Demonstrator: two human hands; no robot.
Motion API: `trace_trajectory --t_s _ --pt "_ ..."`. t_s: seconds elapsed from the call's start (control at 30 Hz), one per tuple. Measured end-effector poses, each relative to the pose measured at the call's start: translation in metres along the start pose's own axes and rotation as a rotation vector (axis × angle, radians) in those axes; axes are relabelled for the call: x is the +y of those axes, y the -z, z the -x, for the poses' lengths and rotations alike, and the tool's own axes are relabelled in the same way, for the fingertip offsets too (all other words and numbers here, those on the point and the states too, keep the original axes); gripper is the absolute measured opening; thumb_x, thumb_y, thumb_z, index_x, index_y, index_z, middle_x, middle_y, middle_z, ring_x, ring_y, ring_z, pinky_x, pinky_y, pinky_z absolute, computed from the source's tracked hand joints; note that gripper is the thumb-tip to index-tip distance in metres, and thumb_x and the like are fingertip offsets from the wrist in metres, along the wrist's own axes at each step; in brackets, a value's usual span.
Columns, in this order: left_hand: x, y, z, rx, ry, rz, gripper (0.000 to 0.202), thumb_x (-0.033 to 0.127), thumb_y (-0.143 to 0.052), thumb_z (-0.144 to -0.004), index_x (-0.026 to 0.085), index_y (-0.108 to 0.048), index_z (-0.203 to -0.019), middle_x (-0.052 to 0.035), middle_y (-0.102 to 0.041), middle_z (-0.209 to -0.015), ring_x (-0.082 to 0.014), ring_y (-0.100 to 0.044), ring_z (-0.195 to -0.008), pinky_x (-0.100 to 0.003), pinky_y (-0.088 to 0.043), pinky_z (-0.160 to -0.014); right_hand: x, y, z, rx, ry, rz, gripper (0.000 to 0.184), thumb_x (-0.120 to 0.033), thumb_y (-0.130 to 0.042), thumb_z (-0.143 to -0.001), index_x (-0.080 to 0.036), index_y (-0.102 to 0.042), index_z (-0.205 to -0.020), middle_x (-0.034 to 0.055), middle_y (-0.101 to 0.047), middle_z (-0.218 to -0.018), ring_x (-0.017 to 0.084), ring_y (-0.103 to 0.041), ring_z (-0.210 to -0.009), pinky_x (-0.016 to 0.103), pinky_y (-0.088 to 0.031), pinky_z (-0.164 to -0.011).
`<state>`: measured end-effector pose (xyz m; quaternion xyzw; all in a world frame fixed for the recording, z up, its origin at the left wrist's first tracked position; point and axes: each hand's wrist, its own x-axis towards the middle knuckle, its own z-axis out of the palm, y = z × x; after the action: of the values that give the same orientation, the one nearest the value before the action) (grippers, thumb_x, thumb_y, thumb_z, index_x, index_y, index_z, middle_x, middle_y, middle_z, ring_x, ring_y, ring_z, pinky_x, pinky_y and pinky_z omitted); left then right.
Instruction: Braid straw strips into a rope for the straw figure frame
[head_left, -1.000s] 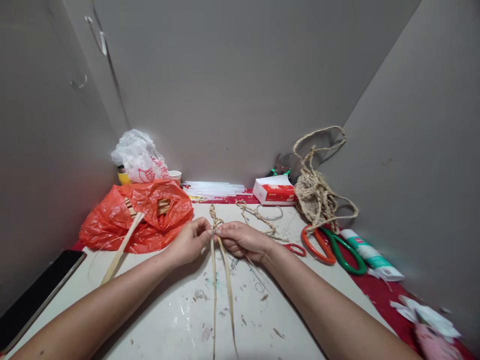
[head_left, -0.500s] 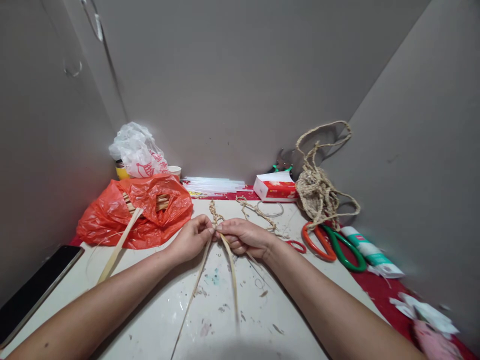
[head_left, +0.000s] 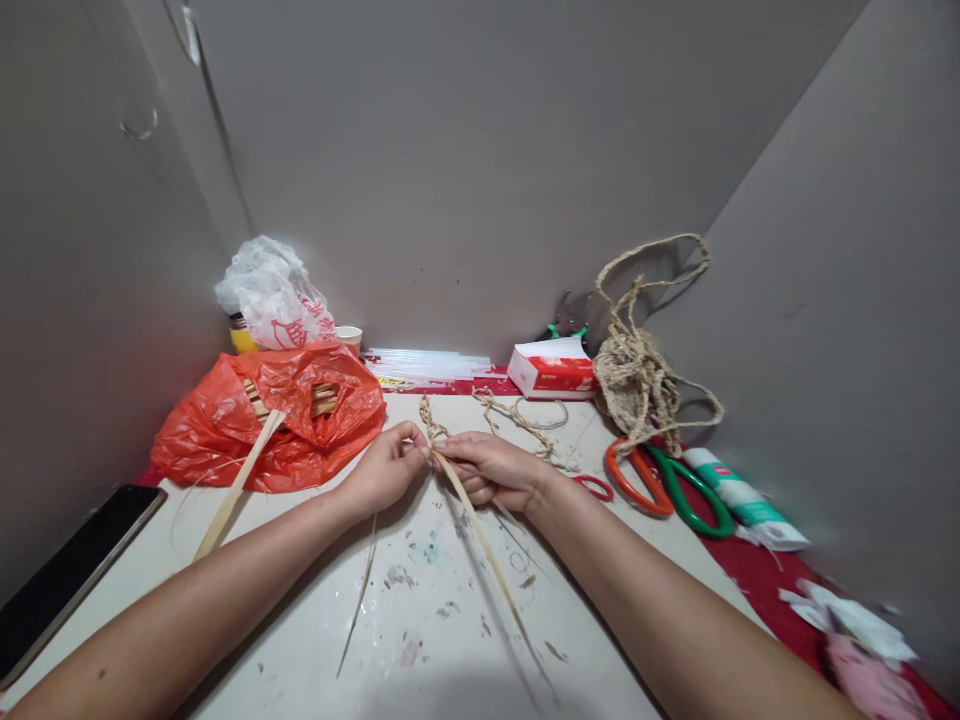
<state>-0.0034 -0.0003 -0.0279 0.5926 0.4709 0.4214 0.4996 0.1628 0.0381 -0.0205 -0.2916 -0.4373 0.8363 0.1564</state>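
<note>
A short braided straw cord (head_left: 430, 420) stretches away from me over the white tabletop, its near end between my two hands. My left hand (head_left: 388, 466) is closed in a pinch on this end, with a thin straw strand (head_left: 358, 605) trailing below it. Beside it, touching, my right hand (head_left: 491, 470) also pinches the cord's near end. From under the right fingertips a wider pale straw strand (head_left: 484, 540) runs toward me and to the right. The exact crossing of the strands is hidden by my fingers.
An orange plastic bag (head_left: 214, 415) with straw strips stands left, near a phone (head_left: 67, 570). Behind are clear sticks (head_left: 427, 364) and a red-white box (head_left: 555, 370). At right lie coiled braided rope (head_left: 637, 385), orange-handled (head_left: 626, 485) and green-handled (head_left: 690, 495) tools, and a white-teal packet (head_left: 746, 500).
The wide strand has swung to the right. The thin strand at my left hand has shifted left and now emerges below that hand. Both hands stay pinched together at the braid.
</note>
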Motion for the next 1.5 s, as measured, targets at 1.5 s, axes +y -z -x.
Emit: trace_trajectory --t_s 1.5 --pt "0.004 0.010 -0.002 0.065 -0.330 -0.524 0.024 0.026 -0.047 -0.085 0.013 -0.060 -0.070 -0.0009 -0.059 -0.066 -0.0096 -0.052 -0.061 -0.020 -0.039 -0.059 -0.001 -0.002 0.003 0.028 0.060 0.069 0.021 -0.030 -0.067 -0.073 -0.013 -0.055 -0.078 -0.0107 -0.031 -0.045 0.001 -0.016 -0.036 0.013 -0.008 -0.032"
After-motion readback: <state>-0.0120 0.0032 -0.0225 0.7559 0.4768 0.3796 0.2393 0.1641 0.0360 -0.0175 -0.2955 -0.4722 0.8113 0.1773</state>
